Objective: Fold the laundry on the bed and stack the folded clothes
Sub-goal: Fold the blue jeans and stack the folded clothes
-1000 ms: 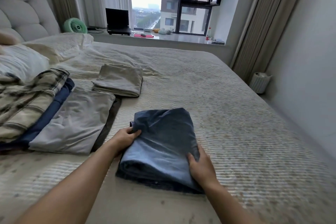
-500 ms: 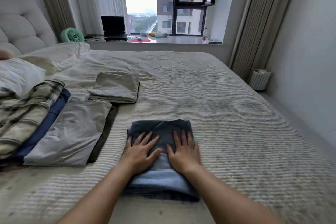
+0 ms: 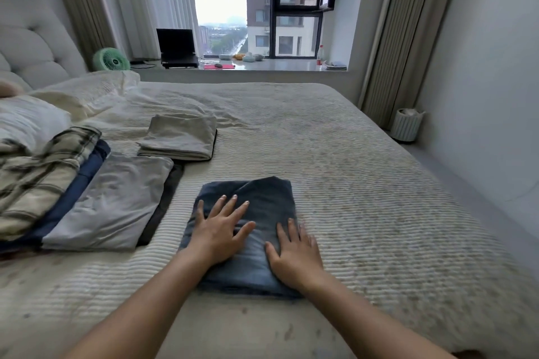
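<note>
A person's two bare forearms reach forward over a bed (image 3: pixel 335 154) covered in a pale, ribbed bedspread. Near the front edge of the bed lies a folded pair of blue jeans (image 3: pixel 256 207), a neat rectangle with darker denim at the far end and lighter denim toward the person. The left hand (image 3: pixel 219 230) lies flat on the left half of the jeans, fingers straight and spread, pressing down and grasping nothing. The right hand (image 3: pixel 295 253) lies flat on the right near corner of the jeans, fingers straight, its outer fingers reaching the edge of the fabric; it too grips nothing.

To the left of the jeans, a little apart, sits a row of overlapping folded clothes: a light grey garment (image 3: pixel 113 201) on top of something dark, then a navy garment (image 3: pixel 78 183), then a plaid shirt (image 3: pixel 40 172). Beyond them lies a folded beige garment (image 3: pixel 180 137). Pillows (image 3: pixel 29 119) and a padded headboard (image 3: pixel 32 49) fill the far left.

Past the bed, a window ledge holds a green fan (image 3: pixel 111 60) and an open laptop (image 3: pixel 177 48). A pale ribbed bin (image 3: pixel 407 125) stands on the floor at right.
</note>
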